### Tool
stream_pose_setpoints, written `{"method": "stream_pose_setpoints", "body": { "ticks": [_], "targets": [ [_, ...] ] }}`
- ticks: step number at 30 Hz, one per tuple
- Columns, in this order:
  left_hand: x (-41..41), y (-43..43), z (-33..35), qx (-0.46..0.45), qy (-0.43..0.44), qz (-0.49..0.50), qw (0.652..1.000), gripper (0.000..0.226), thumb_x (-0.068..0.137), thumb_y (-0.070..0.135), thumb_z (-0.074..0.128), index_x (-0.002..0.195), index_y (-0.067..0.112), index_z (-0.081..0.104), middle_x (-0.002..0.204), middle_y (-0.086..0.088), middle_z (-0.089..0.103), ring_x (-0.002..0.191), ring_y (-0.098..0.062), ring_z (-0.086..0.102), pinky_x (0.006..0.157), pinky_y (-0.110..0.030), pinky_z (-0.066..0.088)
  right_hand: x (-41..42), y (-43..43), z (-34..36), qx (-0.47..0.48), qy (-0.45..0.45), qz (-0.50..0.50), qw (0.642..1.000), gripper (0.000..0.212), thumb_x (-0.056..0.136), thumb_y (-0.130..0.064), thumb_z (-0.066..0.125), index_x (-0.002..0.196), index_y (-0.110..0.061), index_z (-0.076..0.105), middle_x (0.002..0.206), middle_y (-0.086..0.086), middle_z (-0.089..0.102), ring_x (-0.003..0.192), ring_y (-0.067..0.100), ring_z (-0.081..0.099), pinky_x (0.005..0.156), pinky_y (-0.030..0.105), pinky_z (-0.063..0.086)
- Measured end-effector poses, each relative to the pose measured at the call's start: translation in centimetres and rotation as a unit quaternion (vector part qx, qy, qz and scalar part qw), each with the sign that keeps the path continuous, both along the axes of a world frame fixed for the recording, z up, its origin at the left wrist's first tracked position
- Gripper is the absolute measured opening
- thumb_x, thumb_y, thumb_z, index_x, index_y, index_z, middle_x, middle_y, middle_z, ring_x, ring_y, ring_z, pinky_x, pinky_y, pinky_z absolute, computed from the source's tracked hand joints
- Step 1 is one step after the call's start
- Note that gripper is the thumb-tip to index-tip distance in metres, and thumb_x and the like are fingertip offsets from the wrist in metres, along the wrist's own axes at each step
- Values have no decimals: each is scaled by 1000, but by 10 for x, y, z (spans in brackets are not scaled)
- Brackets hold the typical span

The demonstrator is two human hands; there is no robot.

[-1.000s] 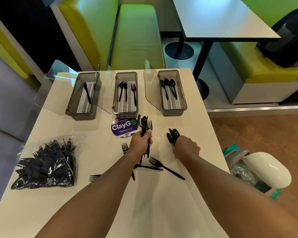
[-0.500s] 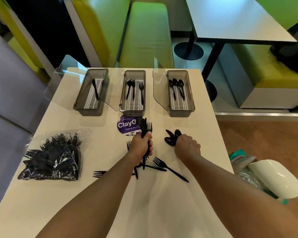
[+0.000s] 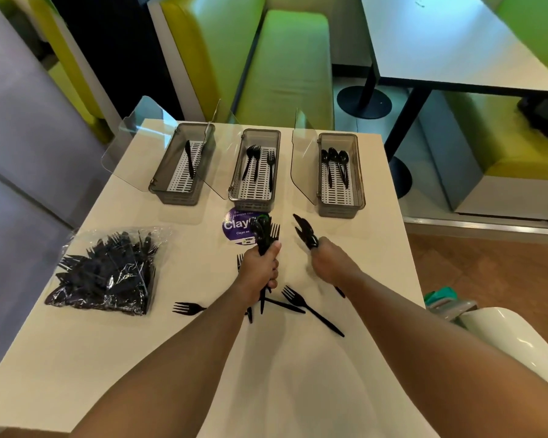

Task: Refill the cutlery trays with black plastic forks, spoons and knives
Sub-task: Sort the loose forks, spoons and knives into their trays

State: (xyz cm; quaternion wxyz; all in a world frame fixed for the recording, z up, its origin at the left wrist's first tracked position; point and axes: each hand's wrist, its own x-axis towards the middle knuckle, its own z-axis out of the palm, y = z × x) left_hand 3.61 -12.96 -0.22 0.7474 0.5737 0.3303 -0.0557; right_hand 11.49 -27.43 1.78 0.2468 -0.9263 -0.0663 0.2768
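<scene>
Just short of the middle tray, the left hand has its fingers curled tight round a bundle of forks, thin glossy black plastic, tines up and handles poking out below the fist. Beside it, the right hand is clamped on a clutch of spoons, their oval bowls fanning out towards the right tray; this hand is blurred, so the single fingers cannot be told apart.

Loose forks lie crossed on the smooth cream table under both wrists. A round purple sticker sits partly behind the bundle.

Three smoky grey rectangular trays with slotted white floors stand in a row at the far edge, clear lids hinged open to their left. The left tray holds one knife, the middle tray a few forks, the right tray three spoons.

A crinkled clear bag packed with black cutlery lies at the left. A green padded bench stands beyond the table.
</scene>
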Motion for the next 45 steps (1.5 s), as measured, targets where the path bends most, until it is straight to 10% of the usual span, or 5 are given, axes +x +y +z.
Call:
{"method": "stream_pose_setpoints", "body": {
  "ticks": [7,23,27,37,45],
  "targets": [
    [-19,-7,20,-27,-42,64,997,31,91,45,71,88,16,60,53,7,33,46,-10,31,41,-23,28,-24,38,32,246,115,18,962,17,106,-22,40,101,-9,49,70,9,46,49,16,40,41,25,34],
    [-88,24,27,-25,-8,150,988,31,93,32,71,78,6,63,48,-4,56,33,-19,45,36,-25,40,-94,55,43,320,299,96,894,8,97,-3,62,97,4,67,87,24,70,67,26,70,63,34,59],
    [-93,24,25,-38,-12,179,983,31,98,29,62,74,9,63,59,-4,63,50,-22,58,56,-34,49,-95,50,47,297,260,80,915,11,96,-8,65,96,2,69,81,17,72,64,22,71,63,32,61],
    [-116,46,16,-29,1,161,987,35,100,34,61,75,15,46,52,2,42,45,-15,44,47,-27,37,-59,5,23,79,-32,58,995,14,87,-13,68,74,-19,67,81,1,71,79,22,67,73,34,54],
    [-136,59,8,-35,6,144,989,27,96,34,68,83,14,56,55,2,50,45,-15,44,48,-28,42,-71,-9,-6,-47,-40,66,996,17,86,-29,74,97,-19,65,99,-3,60,97,21,58,75,28,42]
  ]
}}
